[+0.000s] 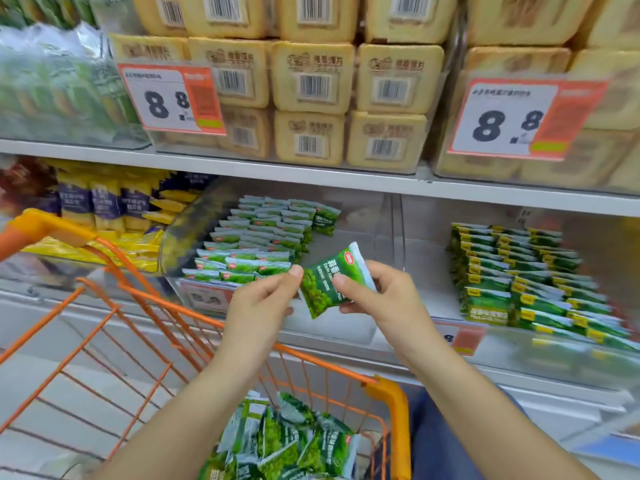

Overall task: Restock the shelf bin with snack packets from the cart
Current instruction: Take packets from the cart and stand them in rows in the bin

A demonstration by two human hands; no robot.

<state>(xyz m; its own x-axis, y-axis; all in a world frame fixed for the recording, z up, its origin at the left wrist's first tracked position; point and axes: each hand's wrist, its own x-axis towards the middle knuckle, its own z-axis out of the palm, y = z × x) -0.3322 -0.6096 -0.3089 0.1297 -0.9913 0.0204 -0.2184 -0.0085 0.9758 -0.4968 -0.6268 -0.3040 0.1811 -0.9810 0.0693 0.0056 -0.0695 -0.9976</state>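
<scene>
Shelf bin point(388, 216): centre frame, partly filled.
Grip: my left hand point(263, 303) and right hand point(377, 296) pinch one packet point(327, 289).
Cart point(388, 393): many left.

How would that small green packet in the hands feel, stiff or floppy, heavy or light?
Probably light: the green packet hangs between fingertip pinches of the left hand and right hand. Likely soft and crinkly, with its glossy film perhaps a little slippery.

free: bin floor point(360, 233) right of packet rows point(263, 237) | blocked: shelf edge point(311, 174) above
</scene>
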